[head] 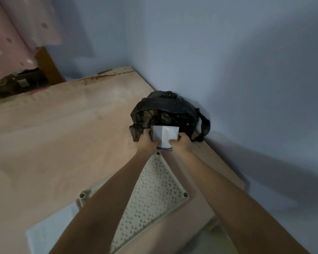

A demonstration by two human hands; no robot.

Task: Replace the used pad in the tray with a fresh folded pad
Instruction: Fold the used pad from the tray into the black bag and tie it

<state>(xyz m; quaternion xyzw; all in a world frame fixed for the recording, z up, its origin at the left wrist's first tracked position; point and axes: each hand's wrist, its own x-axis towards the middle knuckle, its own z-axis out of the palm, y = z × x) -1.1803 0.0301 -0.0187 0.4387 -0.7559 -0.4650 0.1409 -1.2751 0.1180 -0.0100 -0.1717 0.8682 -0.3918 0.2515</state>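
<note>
So the base here is a light wooden board shoved into the wall corner. Sitting right on it: a black plastic bag at the far corner, a beige perforated grid panel closer in, and a pale sheet beside that.

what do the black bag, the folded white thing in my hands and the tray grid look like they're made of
Black bag: thin glossy plastic film, crinkled and partly see-through. Folded pad: soft matte white paper or nonwoven sheet, creased; exact fibre unclear. Tray grid: rigid cream moulded plastic, judging by its regular perforations and corner pegs.
</note>
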